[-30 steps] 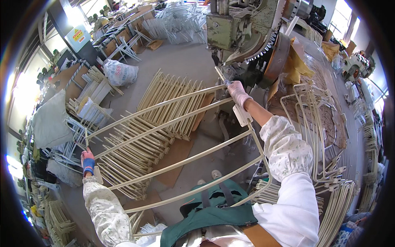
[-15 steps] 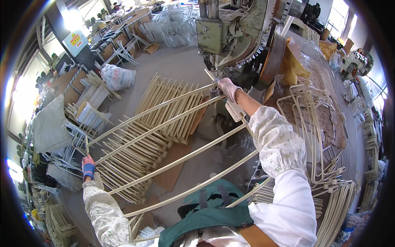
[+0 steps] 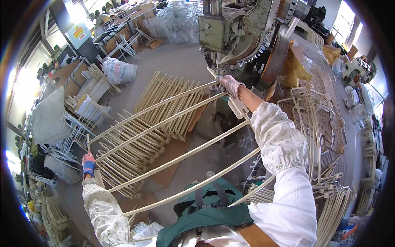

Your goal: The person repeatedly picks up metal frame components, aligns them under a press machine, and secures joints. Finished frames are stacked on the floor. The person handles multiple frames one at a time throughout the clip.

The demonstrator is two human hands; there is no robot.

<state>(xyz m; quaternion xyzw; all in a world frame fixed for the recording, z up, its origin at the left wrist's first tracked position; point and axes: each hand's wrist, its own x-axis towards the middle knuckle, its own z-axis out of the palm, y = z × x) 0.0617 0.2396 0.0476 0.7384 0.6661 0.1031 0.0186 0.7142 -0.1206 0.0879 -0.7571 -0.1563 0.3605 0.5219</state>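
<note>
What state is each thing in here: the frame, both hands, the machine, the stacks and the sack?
Cream metal frame: lifted off the floor, held at both ends.
Left hand: gloved, gripping the frame's far end.
Right hand: gloved, holding the frame end at the machine.
Green press machine: upright, frame end under its head.
Stacked frames: lying flat on the floor.
White sack: full, closed.

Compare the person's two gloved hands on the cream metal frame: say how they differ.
The right hand wears a pale glove and holds the cream frame at its far end, by the green machine; the left hand wears a blue and red glove and holds the near-left end, arm stretched sideways. Both grip the same frame and wear patterned white sleeve covers.
</note>
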